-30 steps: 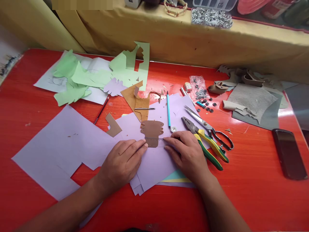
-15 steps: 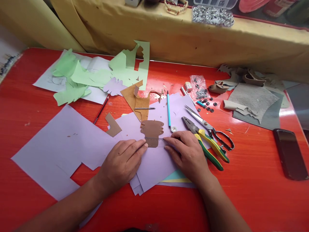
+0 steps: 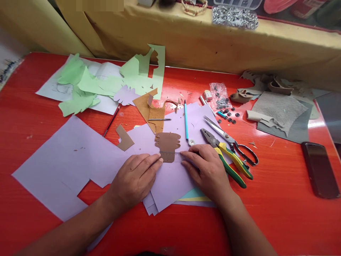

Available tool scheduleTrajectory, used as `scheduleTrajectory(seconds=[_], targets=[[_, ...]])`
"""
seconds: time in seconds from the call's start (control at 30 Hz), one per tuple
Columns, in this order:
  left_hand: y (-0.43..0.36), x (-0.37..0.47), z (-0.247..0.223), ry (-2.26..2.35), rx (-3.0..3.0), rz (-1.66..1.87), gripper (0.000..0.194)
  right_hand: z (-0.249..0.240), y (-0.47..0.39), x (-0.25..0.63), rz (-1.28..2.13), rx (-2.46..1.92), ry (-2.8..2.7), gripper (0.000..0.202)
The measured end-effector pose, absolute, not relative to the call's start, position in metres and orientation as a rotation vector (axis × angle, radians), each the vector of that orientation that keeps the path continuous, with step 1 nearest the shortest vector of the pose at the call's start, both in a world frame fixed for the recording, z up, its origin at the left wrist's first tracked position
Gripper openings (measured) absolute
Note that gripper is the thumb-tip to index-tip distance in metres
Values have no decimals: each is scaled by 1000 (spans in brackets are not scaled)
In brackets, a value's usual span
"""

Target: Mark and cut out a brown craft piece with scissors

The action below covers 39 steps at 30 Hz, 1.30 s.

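Both ends of the clear ruler (image 3: 179,157) were held down by left hand (image 3: 135,175) and right hand (image 3: 207,166); across the brown cutout (image 3: 167,142), it needed even pressure.

The bare left hand (image 3: 135,176) and bare right hand (image 3: 208,169) are covering the clear plastic ruler's (image 3: 178,157) ends; the top edge is cropping a curved pink object (image 3: 277,5).

**Tools (image 3: 226,137) right of the cutout (image 3: 167,142), paper left**

The cutout lies mid-table on the stacked sheets (image 3: 173,185), the ruler (image 3: 178,157) across its near end. The pen (image 3: 186,122) lies on the sheets, just far-right of it. Right are the pliers (image 3: 231,154), then the scissors (image 3: 246,154); the phone (image 3: 320,170) lies farther right. The scraps (image 3: 279,110) lie far right, the pencil (image 3: 112,120) left, the large sheet (image 3: 66,156) beyond its near end.
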<state>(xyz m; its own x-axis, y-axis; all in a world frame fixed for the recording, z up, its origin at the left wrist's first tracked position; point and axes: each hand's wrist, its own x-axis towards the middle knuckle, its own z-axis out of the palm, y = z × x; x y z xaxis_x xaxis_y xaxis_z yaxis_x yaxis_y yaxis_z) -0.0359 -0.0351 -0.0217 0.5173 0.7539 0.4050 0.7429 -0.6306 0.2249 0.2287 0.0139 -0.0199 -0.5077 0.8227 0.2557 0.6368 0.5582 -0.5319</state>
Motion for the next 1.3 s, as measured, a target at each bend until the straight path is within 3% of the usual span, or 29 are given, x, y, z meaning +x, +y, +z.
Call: scheduleTrajectory(seconds=[1.3], targets=[[-35,-36,-22,1339,2679,741,32,-19,14,228,518,-1188,-2313,17]])
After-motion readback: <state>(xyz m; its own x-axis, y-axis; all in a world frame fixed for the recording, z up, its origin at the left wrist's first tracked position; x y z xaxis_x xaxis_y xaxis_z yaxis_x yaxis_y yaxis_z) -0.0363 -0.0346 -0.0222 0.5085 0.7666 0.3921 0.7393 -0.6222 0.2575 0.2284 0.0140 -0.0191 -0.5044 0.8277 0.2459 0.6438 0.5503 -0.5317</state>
